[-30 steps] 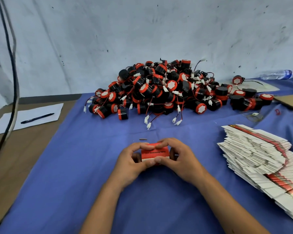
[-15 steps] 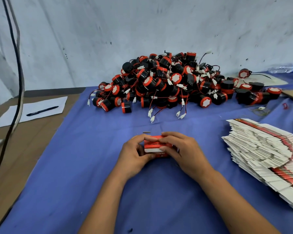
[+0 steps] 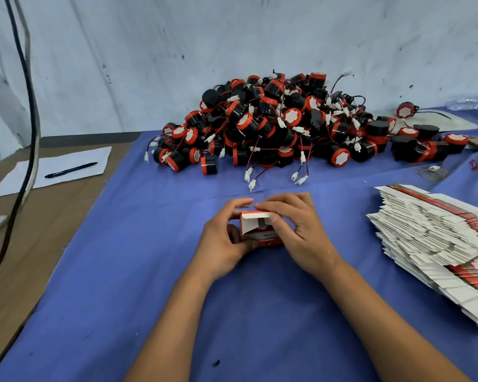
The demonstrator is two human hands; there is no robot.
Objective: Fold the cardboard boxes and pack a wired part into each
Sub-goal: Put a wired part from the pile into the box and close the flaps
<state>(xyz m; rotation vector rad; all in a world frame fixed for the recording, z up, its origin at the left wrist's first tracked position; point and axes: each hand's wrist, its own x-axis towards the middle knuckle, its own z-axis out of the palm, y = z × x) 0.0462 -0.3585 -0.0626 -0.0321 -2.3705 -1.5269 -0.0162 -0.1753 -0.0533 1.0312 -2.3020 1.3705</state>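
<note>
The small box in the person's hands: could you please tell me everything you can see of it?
The small box is red printed cardboard outside, plain white inside. Its upper end is open, with white flaps partly folded in; whether a part is inside cannot be told. It sits low over the blue cloth, in front of the pile of wired parts. The left hand grips its left side; the right hand curls over its top and right side.

Left hand (image 3: 224,241) and right hand (image 3: 295,232) close together, fingers curled — both in grip, forearms converging
</note>
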